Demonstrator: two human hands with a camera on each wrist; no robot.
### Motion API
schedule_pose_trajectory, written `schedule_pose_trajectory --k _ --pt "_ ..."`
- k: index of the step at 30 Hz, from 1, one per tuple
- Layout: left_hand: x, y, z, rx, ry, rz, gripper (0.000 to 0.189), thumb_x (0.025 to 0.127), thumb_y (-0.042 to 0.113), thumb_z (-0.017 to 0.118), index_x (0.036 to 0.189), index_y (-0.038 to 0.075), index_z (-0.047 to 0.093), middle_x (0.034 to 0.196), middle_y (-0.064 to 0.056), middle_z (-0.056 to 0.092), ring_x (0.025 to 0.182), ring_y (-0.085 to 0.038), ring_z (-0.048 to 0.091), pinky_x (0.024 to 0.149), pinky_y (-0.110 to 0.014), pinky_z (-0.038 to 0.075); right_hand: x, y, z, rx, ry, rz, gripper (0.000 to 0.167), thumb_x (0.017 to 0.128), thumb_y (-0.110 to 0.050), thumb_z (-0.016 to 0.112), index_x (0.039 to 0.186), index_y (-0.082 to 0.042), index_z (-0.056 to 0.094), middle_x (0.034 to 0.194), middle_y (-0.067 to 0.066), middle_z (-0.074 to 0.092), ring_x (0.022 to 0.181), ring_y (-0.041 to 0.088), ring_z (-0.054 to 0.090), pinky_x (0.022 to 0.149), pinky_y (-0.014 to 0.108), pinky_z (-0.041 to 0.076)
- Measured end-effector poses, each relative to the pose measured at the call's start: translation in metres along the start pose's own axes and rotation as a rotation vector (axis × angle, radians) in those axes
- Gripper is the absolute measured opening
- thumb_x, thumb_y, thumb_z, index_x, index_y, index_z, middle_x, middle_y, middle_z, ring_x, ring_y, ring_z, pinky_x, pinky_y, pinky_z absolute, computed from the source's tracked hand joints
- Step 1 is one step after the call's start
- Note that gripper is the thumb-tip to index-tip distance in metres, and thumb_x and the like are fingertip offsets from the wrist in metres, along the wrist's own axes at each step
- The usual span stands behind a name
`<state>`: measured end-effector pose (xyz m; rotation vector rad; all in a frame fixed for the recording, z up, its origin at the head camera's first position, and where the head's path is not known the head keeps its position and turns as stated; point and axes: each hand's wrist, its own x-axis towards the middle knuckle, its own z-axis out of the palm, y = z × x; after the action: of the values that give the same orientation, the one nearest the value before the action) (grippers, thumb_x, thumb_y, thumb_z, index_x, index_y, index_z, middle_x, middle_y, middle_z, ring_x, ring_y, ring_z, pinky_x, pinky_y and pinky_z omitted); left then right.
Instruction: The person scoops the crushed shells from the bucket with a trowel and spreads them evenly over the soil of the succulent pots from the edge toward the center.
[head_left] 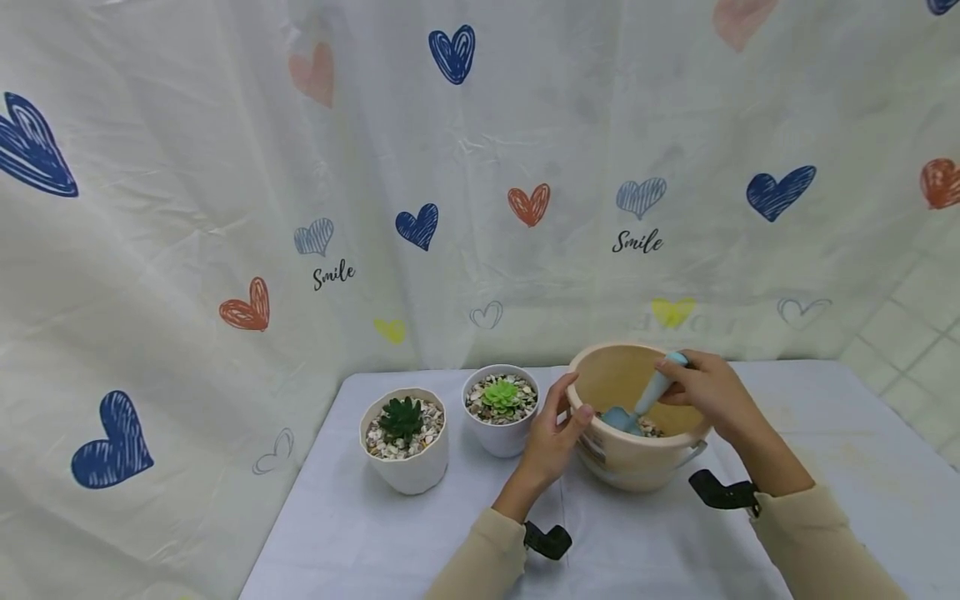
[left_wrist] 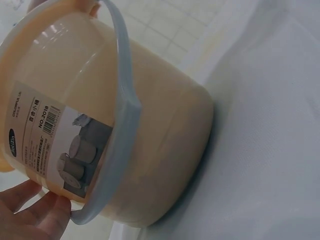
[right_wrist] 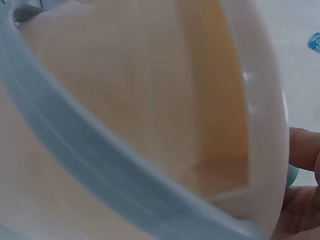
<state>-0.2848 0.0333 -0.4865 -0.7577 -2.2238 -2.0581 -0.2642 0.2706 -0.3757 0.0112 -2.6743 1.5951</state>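
A cream bucket (head_left: pixel 626 462) with a pale blue-grey handle (left_wrist: pixel 117 145) stands on the right part of the table. My left hand (head_left: pixel 550 440) holds its left rim, and in the left wrist view its fingers (left_wrist: pixel 50 212) lie against the wall below a printed label (left_wrist: pixel 60 142). With my right hand (head_left: pixel 708 392) I grip the light blue handle of a small shovel (head_left: pixel 654 393). The shovel's blade is down inside the bucket, beside some pebbles (head_left: pixel 649 427). From the right wrist, the bucket wall hides most of the shovel and part of the right hand (right_wrist: pixel 302 200).
Left of the bucket stands a white pot (head_left: pixel 501 433) with a light green succulent (head_left: pixel 502 395) in pebbles. Farther left is another white pot (head_left: pixel 411 475) holding a dark green succulent (head_left: pixel 401 418). A heart-printed curtain (head_left: pixel 480 150) hangs behind the white-covered table (head_left: pixel 337 542).
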Motion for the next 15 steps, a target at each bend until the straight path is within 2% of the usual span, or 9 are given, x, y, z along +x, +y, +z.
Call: schedule_pose_trajectory --k 4,10,13,15 --pt "0.001 0.000 -0.001 -0.005 -0.010 0.000 0.059 0.105 0.047 0.054 0.158 0.032 0.035 0.153 -0.015 0.052 0.143 -0.027 0.050 0.116 -0.047 0.042 0.002 0.002 -0.003 0.053 0.003 0.006 0.054 0.110 -0.029 0.046 0.137 0.017 0.048 0.110 0.018 0.068 0.084 0.007 0.072 0.079 0.031 0.062" --pt "0.001 -0.001 -0.001 -0.008 -0.014 -0.004 0.058 0.105 0.048 0.053 0.158 0.034 0.034 0.158 -0.012 0.047 0.145 -0.026 0.048 0.116 -0.044 0.042 0.003 0.003 -0.006 0.138 0.047 0.027 0.060 0.110 -0.035 0.045 0.139 0.018 0.045 0.098 -0.001 0.066 0.082 0.002 0.070 0.079 0.030 0.062" --pt "0.000 0.000 0.000 -0.004 -0.014 -0.007 0.056 0.105 0.048 0.053 0.157 0.036 0.034 0.158 -0.009 0.048 0.144 -0.021 0.048 0.116 -0.038 0.042 0.001 0.004 -0.009 0.219 0.079 0.030 0.057 0.109 -0.037 0.047 0.133 0.015 0.049 0.092 -0.009 0.065 0.082 0.001 0.071 0.078 0.028 0.062" --pt "-0.001 0.000 0.000 0.000 -0.015 -0.010 0.055 0.106 0.047 0.052 0.157 0.038 0.034 0.157 -0.007 0.048 0.143 -0.018 0.049 0.115 -0.035 0.042 -0.001 0.006 -0.011 0.321 0.092 0.033 0.048 0.107 -0.036 0.052 0.125 0.008 0.055 0.089 -0.010 0.066 0.081 0.003 0.072 0.077 0.028 0.062"
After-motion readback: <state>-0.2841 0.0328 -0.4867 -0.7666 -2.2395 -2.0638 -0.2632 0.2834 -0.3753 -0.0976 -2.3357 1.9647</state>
